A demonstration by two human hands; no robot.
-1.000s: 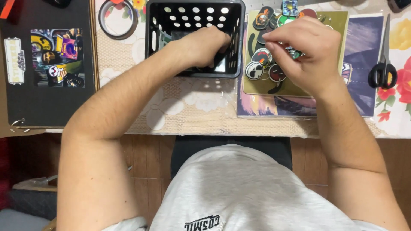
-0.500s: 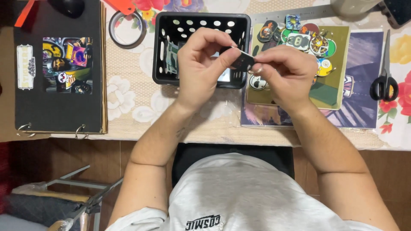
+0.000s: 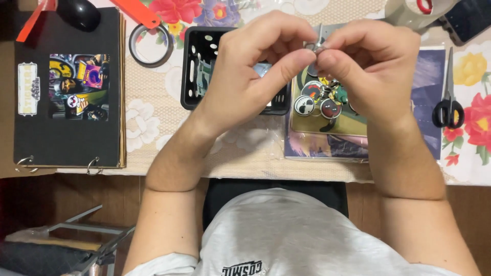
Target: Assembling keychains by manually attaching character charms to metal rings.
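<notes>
Between the fingertips of both hands, above the black basket [image 3: 197, 76], sits a small metal pin piece [image 3: 318, 47]; the left hand [image 3: 250, 66] and right hand [image 3: 371, 71] both pinch it, fingers curled closed around it. Half a second ago the hands held a dark round badge lower, over the basket's right rim; now they are raised and closer to the camera, and only a sliver of metal shows between them. Below the right fingers lie several round badges [image 3: 317, 102] on an olive card [image 3: 332, 125]; at least three are countable, the rest hidden. One pair of scissors [image 3: 448, 105] lies well right of the right fingers, one tape ring [image 3: 149, 45] left of the left fingers, one black album [image 3: 69, 92] farther left. Bare tablecloth [image 3: 245, 148] lies open below the wrists, toward the table's near edge.
</notes>
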